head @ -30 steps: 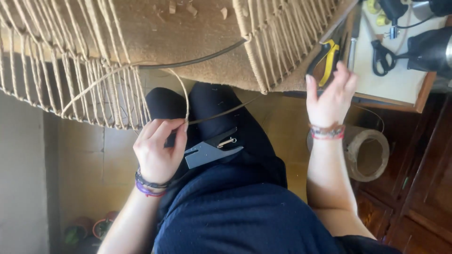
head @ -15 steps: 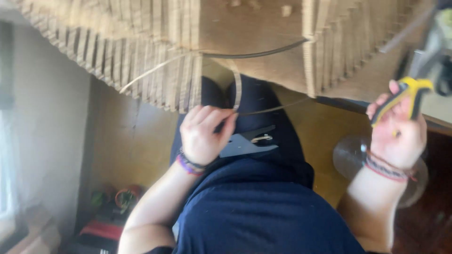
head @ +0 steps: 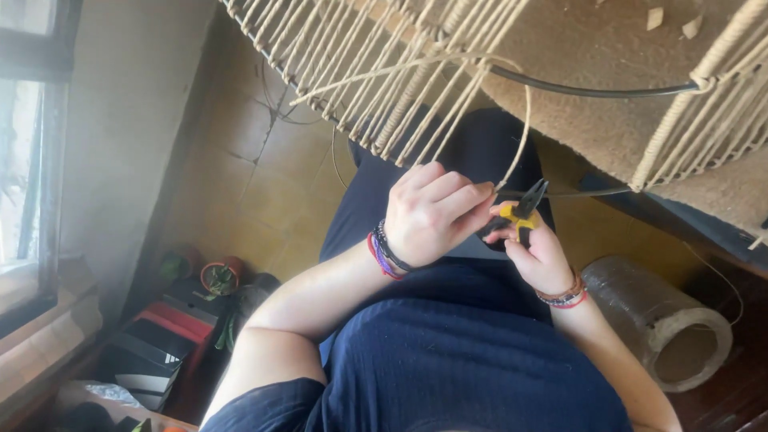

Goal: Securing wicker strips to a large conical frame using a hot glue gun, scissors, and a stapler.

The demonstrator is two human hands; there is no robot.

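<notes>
Left hand [head: 432,212] pinching cord [head: 522,136], right hand [head: 538,250] gripping pliers [head: 524,210]

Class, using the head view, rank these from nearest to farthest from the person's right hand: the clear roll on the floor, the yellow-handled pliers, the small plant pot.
1. Yellow-handled pliers: held in the right hand.
2. Clear roll: on the floor at the picture's right, beside the forearm.
3. Small plant pot: far across, at the picture's left by the wall.

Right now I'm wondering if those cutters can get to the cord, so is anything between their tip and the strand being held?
Nothing visible blocks it. The left hand pinches the pale beige cord strand hanging from the woven frame, and the yellow-handled cutters in the right hand point at it with open space between.
</notes>
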